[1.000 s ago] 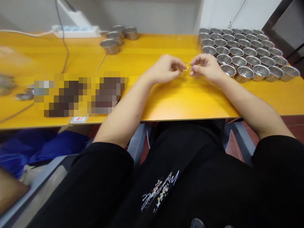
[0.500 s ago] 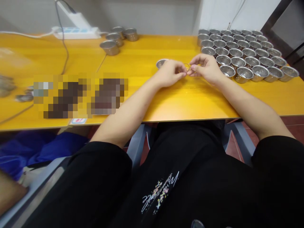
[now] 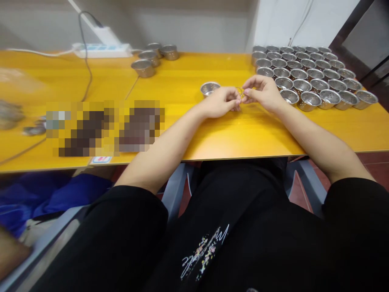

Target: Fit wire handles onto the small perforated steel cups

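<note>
Over the yellow table, my left hand (image 3: 224,101) and my right hand (image 3: 263,91) almost meet at the fingertips. Both pinch a small, thin wire ring (image 3: 239,89), most of it covered by the fingers. Its exact shape is too small to make out. Just behind my left wrist stands a metal cup with holes (image 3: 209,87), its lower part hidden by that hand. To the right of my right hand, the nearest of many perforated metal cups (image 3: 289,96) stands close to the wrist.
Rows of similar cups (image 3: 337,84) cover the table's right side. Several more cups (image 3: 143,68) stand at the back left, near a white power strip (image 3: 105,50) with a dark cable. Pixelated dark objects (image 3: 141,125) lie left of my forearm. Beside me sits a person in blue (image 3: 75,190).
The view has tipped slightly, so the table sits lower in it. More of the cup behind my left hand shows. Both hands still pinch the ring, with small finger shifts.
</note>
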`<state>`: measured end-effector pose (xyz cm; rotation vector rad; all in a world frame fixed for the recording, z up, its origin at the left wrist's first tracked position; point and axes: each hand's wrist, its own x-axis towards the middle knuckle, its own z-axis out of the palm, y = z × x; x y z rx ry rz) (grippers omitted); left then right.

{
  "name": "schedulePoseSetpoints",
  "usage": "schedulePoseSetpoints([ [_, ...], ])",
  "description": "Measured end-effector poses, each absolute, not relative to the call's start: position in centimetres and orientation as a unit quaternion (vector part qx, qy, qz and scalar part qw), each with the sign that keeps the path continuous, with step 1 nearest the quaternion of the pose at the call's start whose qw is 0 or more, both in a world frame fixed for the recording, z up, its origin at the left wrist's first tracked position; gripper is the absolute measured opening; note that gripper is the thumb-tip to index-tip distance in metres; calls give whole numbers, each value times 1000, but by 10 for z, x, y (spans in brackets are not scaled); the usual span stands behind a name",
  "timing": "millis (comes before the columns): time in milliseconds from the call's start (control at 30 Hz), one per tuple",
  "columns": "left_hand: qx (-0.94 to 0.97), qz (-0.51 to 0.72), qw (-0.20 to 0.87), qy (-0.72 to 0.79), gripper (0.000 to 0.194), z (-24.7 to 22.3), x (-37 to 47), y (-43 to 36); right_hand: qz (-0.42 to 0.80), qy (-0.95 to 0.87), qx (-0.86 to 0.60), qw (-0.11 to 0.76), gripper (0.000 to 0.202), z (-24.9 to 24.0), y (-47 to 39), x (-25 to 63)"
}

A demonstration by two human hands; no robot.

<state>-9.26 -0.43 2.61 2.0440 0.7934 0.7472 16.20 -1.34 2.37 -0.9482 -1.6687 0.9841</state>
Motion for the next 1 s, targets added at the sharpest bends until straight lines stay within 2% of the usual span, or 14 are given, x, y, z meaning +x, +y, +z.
schedulePoseSetpoints([
  [100,809,291,399,320,13,25,-92,-4,394,-684,-392,472,58,21,-10,165],
  [267,839,310,263,363,4,27,-99,2,370,-700,-400,461,56,20,-9,165],
  [367,849,311,230,361,6,31,-101,2,367,-704,-396,461,52,20,-10,164],
  [667,830,325,230,390,4,37,-97,-8,344,-710,-394,471,61,28,-19,161],
  [1000,823,340,237,387,7,33,-98,-1,346,-718,-379,470,59,26,-16,167],
])
